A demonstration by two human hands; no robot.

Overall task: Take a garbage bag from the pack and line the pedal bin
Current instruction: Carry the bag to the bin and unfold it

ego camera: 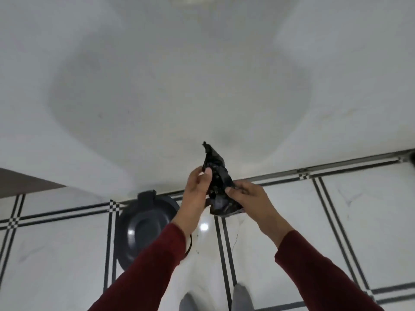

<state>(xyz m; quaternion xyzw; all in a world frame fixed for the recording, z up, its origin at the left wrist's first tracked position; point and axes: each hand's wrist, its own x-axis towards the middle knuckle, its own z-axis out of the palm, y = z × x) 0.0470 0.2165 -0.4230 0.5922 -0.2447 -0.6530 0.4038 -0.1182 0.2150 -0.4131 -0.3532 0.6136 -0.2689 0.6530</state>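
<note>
A plain white wall (202, 75) fills the upper part of the view, and below it lies a glossy white tiled floor (336, 221) crossed by thin black double lines with small checkered squares at the crossings. On that floor, standing against the foot of the wall, is the round dark grey plastic pedal bin (143, 225), seen from above with its lid shut and a hinge tab at the wall side. Two arms in dark red long sleeves (146, 272) reach forward above the floor, the left one passing over the bin's right edge. The left hand (197, 191) and the right hand (249, 198) meet just right of the bin and higher than it. Between them is the crumpled black plastic garbage bag (216, 178), still bunched, one corner poking up towards the wall. The fingers of both hands are closed on the bag, pinching its folds from either side.
</note>
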